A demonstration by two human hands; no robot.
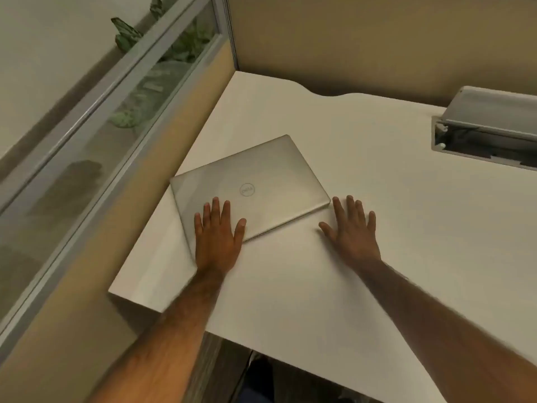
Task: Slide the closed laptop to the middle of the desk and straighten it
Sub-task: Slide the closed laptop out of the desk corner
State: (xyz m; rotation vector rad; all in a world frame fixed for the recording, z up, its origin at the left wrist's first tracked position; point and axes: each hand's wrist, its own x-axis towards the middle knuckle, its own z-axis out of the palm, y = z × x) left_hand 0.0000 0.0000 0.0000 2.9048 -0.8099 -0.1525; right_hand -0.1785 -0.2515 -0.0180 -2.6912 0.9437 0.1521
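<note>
A closed silver laptop (255,173) with a round logo lies on the white desk (377,228), close to the left partition and turned at an angle to the desk's edges. My left hand (218,237) lies flat with spread fingers on the laptop's near left corner, covering it. My right hand (353,228) is flat on the desk with fingers apart, just right of the laptop's near right corner; whether its fingertips touch the corner is unclear.
A beige partition with a glass panel (122,135) bounds the desk on the left, with green plants behind it. A cable box with a raised grey lid (491,112) sits in the desk at the far right. The desk's near edge runs diagonally below my arms.
</note>
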